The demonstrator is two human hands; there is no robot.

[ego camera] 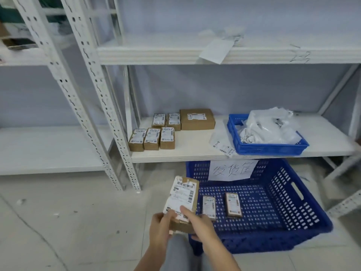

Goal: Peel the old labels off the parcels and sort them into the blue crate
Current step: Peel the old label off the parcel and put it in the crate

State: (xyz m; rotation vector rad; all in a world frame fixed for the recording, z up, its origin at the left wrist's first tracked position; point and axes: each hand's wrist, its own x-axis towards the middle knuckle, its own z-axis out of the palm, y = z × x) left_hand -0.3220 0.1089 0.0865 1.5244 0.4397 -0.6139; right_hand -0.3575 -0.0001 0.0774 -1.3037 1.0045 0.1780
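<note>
White shelving stands behind a blue crate [304, 216] on the floor; just left of it, the left hand [161, 224] grips a parcel [183, 204] while the right hand [197, 222] pinches its half-lifted label [180, 196], which likely needs pulling clear next.

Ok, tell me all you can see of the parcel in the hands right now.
The parcel is a small brown cardboard box, held tilted above the floor just left of the blue crate. A white printed label with barcodes covers its top face, torn at the upper edge. The left hand holds its lower end; the right hand pinches the label's lower part.
</note>
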